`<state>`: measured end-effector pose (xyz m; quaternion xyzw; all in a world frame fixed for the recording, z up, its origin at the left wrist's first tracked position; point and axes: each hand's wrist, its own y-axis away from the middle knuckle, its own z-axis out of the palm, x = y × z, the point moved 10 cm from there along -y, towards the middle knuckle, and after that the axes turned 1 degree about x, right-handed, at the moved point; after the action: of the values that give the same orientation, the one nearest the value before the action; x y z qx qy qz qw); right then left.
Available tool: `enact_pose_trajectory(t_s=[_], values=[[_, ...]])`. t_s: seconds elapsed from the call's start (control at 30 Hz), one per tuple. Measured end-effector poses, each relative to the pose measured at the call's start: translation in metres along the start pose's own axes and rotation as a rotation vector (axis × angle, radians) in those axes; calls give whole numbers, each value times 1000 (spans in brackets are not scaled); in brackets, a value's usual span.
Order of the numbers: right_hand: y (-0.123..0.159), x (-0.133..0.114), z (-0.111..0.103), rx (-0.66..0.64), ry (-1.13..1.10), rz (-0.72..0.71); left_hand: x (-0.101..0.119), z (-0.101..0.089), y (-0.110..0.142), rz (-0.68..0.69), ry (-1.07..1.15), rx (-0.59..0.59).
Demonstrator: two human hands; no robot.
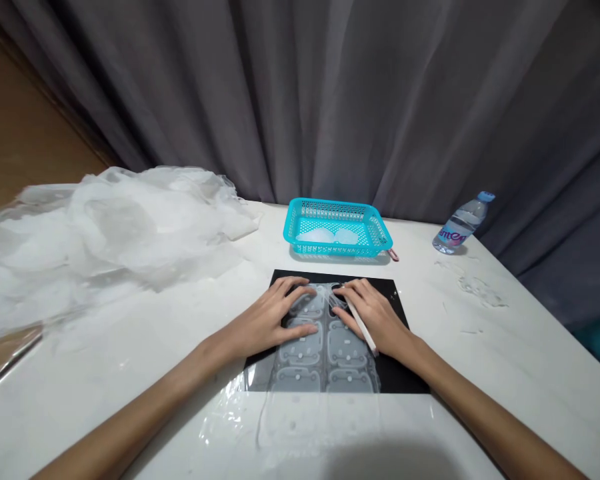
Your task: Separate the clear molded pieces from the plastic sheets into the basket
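Note:
A translucent sheet of moulded, rounded-square pieces lies over a black board and runs past its near edge onto the table. My left hand rests on the sheet's left side, fingers spread and holding nothing. At the upper right of the sheet, my right hand is closed around a slim white pen-like tool; its tip is hidden by my fingers. Beside those fingers, a dark gap shows in the sheet where the black board is visible.
Behind the board stands a turquoise basket with a few whitish translucent pieces inside. A water bottle stands at the back right, near clear scraps. Crumpled white sheeting covers the left side. A grey curtain hangs behind.

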<state>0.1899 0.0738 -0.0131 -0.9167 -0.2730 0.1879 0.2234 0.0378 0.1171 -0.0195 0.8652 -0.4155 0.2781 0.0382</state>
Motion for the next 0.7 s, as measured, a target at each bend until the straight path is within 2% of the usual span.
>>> enact_pose_trajectory(t_s=[0.13, 0.27, 0.37, 0.43, 0.5, 0.6, 0.7], values=[[-1, 26, -1, 40, -45, 113, -14, -2, -2, -67, 11, 42], [-3, 25, 1, 43, 58, 93, -16, 3, -5, -89, 170, 71], [-6, 30, 1, 64, 100, 137, -12, 8, -5, -71, 285, 54], [-8, 36, -1, 80, 97, 165, -7, 10, -4, -41, 284, 42], [-9, 40, -1, 56, 37, 157, -4, 9, -3, -16, 232, 41], [-9, 41, -2, -32, -194, 124, -2, 11, -1, 5, 164, 9], [-7, 37, -20, 36, -347, 153, 3, 12, -1, 25, 124, -20]])
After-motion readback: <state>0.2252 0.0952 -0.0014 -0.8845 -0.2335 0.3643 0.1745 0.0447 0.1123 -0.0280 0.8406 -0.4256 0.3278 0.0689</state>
